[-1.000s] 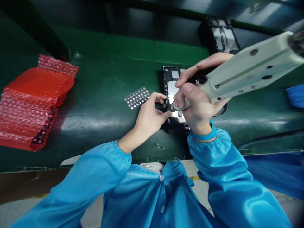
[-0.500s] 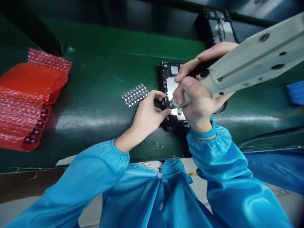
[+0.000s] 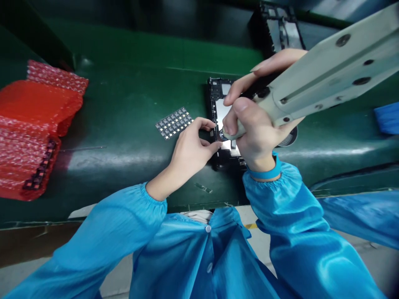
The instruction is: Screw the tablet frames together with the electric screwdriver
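A black phone mid-frame (image 3: 222, 109) with a bright metal plate lies flat on the green bench top (image 3: 131, 166), partly hidden by my hands. My left hand (image 3: 190, 155) pinches its left edge between thumb and fingertips. My right hand (image 3: 254, 133) grips a thick beige electric screwdriver (image 3: 324, 74), which slants up to the top right. Its metal tip (image 3: 223, 135) presses into the frame near the left edge. The fastener under the tip is hidden.
A small dark sheet of square parts (image 3: 173, 123) lies left of the frame, and red bubble-wrap bags (image 3: 34, 124) are piled at far left. Another black frame (image 3: 277, 29) stands at the back. A blue item (image 3: 388, 118) sits at right.
The whole scene has slid slightly up and left in view as my head moved. Both hands and the screwdriver tip stay on the frame.
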A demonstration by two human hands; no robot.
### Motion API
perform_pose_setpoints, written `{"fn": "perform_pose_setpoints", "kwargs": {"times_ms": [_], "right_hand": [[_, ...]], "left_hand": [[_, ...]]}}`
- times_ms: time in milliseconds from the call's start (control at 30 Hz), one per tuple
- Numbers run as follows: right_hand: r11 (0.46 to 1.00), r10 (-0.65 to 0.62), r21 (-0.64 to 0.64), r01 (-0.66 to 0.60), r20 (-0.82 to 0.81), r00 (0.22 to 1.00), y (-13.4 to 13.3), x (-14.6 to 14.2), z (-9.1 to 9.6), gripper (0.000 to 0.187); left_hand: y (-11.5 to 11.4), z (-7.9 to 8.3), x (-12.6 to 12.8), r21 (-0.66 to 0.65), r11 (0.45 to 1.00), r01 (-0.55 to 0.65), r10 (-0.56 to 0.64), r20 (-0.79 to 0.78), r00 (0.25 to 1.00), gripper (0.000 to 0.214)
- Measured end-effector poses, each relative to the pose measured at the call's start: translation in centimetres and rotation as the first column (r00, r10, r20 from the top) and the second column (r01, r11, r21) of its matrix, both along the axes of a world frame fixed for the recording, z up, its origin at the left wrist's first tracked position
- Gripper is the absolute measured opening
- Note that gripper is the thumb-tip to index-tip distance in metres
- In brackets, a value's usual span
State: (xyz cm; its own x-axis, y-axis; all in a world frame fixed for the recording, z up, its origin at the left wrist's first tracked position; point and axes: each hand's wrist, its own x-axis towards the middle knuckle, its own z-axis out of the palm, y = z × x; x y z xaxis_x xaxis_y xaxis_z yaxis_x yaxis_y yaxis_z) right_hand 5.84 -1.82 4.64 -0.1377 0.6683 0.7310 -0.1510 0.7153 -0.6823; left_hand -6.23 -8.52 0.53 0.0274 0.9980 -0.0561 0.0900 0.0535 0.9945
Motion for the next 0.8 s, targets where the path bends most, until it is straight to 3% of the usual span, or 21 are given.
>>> {"fn": "perform_pose_setpoints", "kwargs": {"times_ms": [167,267,367,533,667,800], "right_hand": [[0.998,-0.052,-0.025,0.053,0.047,0.998,-0.2,0.1,0.2,0.029],[0.996,0.003,-0.093,0.002,0.055,0.998,-0.5,0.0,0.5,0.023],[0.996,0.06,-0.074,-0.056,0.048,0.997,-0.6,0.0,0.5,0.019],[0.998,-0.004,-0.055,0.008,0.063,0.998,-0.2,0.1,-0.1,0.024],[0.996,0.077,-0.049,-0.073,0.078,0.994,-0.3,0.4,-0.5,0.024],[0.977,0.201,-0.086,-0.193,0.105,0.974,-0.7,0.5,-0.5,0.041]], "left_hand": [[-0.2,0.0,-0.1,0.01,1.0,0.0,0.0,0.0,1.0,0.032],[-0.3,-0.1,0.0,0.013,1.0,-0.009,0.009,0.005,1.0,0.033],[-0.4,-0.2,0.3,0.001,1.0,-0.022,0.022,0.024,0.999,0.034],[-0.4,-0.1,0.5,-0.027,0.999,-0.04,0.042,0.044,0.998,0.035],[-0.4,0.0,0.4,-0.041,0.999,-0.034,0.037,0.061,0.997,0.036],[-0.2,-0.2,0.2,-0.024,0.999,-0.022,0.023,0.052,0.998,0.031]]}}
